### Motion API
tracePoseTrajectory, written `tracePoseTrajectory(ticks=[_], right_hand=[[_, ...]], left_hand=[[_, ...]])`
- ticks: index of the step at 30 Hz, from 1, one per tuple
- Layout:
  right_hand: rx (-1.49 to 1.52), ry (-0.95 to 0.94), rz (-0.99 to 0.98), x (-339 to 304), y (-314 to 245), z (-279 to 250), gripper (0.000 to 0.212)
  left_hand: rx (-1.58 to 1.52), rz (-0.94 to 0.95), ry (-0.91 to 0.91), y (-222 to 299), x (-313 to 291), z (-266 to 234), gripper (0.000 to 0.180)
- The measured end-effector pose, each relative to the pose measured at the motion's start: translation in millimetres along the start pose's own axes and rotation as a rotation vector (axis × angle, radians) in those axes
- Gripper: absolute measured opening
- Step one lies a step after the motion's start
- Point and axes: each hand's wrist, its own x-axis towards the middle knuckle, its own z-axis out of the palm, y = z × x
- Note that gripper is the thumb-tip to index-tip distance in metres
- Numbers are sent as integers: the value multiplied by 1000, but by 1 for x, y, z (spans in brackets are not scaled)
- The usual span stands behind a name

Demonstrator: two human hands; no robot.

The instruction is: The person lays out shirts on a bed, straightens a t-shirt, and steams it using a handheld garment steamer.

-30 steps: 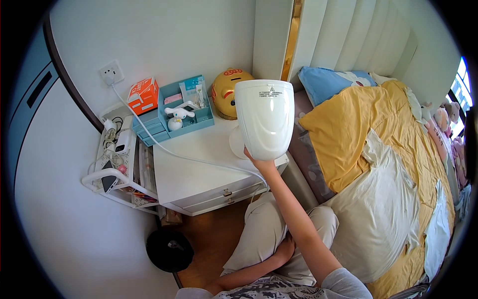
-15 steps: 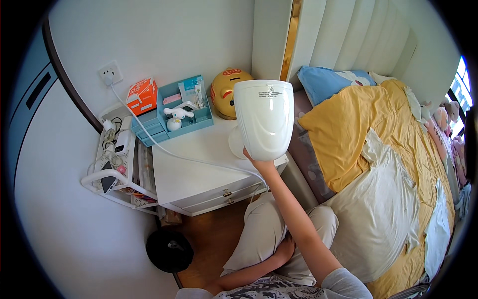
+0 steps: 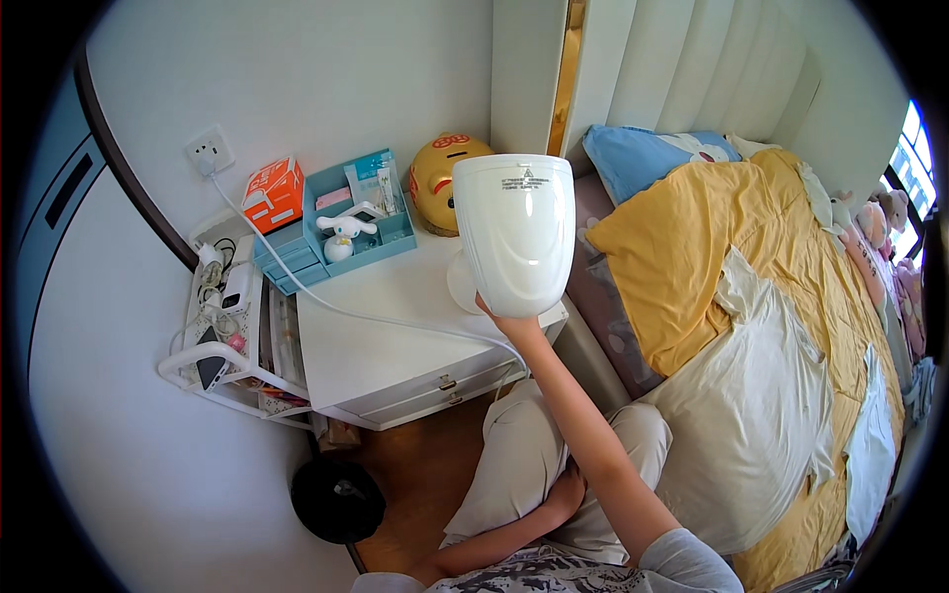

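A small bedroom corner has a pale wall behind, a bed at the right and wooden floor below. At the left of the frame stands a white cart with cables and a dark phone-like object on its top shelf. Above it, a plug sits in a wall socket. Near the lower left, a round black bin is on the floor. An orange box stands just beside a blue organizer, which holds a white figurine; both are on a white cabinet. A white cable runs from the plug across the cabinet top.

Next comes a gold money box, partly covered by a glossy white device, upright at the centre. The right hand touches the device's lower end; most fingers are hidden behind it, so I cannot tell how tightly they close. The left hand rests on the lap below the right forearm, its fingers too hidden to judge. Farther right lie a yellow cover, a blue pillow and a cream cloth.
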Motion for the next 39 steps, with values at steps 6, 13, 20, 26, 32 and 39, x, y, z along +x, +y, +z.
tracePoseTrajectory(ticks=[6, 13, 20, 26, 32, 39], right_hand=[[62, -7, 34, 1, -4, 3, 45], [-37, 70, 6, 4, 2, -9, 32], [228, 326, 196, 4, -24, -25, 25], [267, 544, 55, -3, -48, -105, 10], [74, 569, -71, -23, -71, -220, 11], [-319, 654, -31, -72, -135, -360, 14]], left_hand=[[-59, 4, -18, -10, -2, 8, 33], [-65, 206, 232, -5, 8, -2, 29], [45, 109, 140, -12, 3, -7, 34], [451, 129, 237, 0, -5, -27, 43], [514, 69, 13, 1, -10, -43, 50], [350, 34, -260, -1, -6, -50, 57]])
